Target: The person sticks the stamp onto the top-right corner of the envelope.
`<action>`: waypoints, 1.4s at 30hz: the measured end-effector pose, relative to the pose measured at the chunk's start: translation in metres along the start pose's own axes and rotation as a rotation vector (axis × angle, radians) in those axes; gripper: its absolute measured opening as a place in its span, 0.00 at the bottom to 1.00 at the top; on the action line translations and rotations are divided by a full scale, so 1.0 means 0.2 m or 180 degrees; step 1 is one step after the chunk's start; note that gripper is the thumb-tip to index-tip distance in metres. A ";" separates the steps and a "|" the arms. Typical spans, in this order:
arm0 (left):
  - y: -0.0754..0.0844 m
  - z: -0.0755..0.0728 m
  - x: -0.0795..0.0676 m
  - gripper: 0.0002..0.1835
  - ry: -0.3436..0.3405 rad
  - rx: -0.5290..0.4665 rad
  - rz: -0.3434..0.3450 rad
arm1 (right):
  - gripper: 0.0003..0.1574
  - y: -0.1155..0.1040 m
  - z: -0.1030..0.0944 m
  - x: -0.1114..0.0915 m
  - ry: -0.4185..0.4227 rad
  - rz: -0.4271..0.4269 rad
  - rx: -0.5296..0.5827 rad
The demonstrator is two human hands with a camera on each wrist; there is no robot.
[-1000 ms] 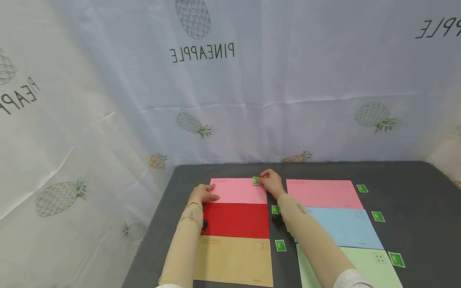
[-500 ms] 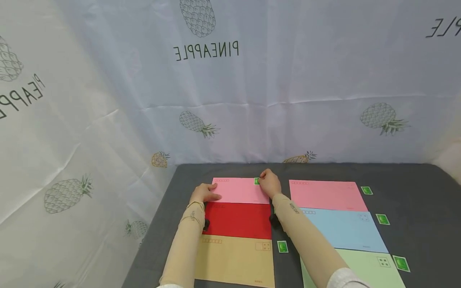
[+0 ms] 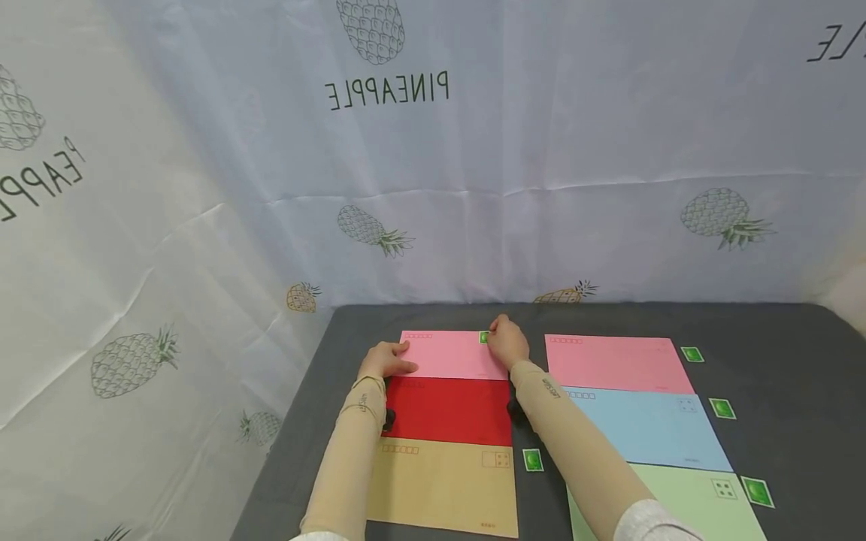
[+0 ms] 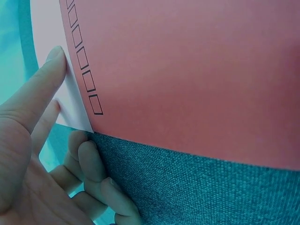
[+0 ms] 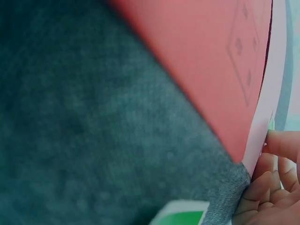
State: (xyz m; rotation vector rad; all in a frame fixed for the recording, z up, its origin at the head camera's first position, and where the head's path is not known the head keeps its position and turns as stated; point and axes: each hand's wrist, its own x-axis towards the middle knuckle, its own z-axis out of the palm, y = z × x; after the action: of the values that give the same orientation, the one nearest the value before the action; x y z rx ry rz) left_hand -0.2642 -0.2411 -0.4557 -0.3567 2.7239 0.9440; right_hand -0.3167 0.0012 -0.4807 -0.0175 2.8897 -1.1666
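A pink envelope (image 3: 449, 353) lies at the far end of the left column, above a red envelope (image 3: 449, 409). On its left edge rests my left hand (image 3: 384, 361); the left wrist view shows two extended digits touching the pale pink paper (image 4: 47, 28), the other fingers curled below. At the envelope's top right corner, my right hand (image 3: 507, 343) pinches a small green stamp (image 3: 483, 337) with curled fingers, covering part of it. The right wrist view has the thumb (image 5: 283, 140) against a pale green edge.
Below the red one lies a tan envelope (image 3: 443, 488), with a stamp (image 3: 533, 460) beside it. The right column holds pink (image 3: 616, 364), blue (image 3: 649, 428) and light green (image 3: 676, 503) envelopes, with several stamps (image 3: 722, 409) to their right. A pineapple-print curtain (image 3: 473, 150) hangs behind.
My right hand has shifted slightly left over the stamp, hiding more of it. The stamp beside the red envelope is now hidden behind the right forearm. My left hand stays on the envelope.
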 end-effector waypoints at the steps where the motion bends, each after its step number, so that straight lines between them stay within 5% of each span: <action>1: 0.00 0.00 0.00 0.36 0.0007 0.0007 0.0008 | 0.09 0.00 0.00 0.00 -0.0021 -0.0019 -0.0044; 25: 0.02 -0.02 -0.08 0.35 0.0031 0.0120 0.0179 | 0.13 0.01 -0.03 -0.04 -0.0198 -0.0276 0.0036; 42: 0.03 0.00 -0.10 0.36 0.0050 0.0374 -0.0111 | 0.14 0.00 -0.03 -0.07 -0.0251 -0.0298 0.0053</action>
State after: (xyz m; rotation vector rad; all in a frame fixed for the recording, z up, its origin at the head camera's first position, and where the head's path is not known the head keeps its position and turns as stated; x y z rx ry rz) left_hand -0.2476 -0.2334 -0.4455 -0.3893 2.7623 0.7713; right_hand -0.3022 0.0054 -0.4752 -0.1958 2.8382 -1.1754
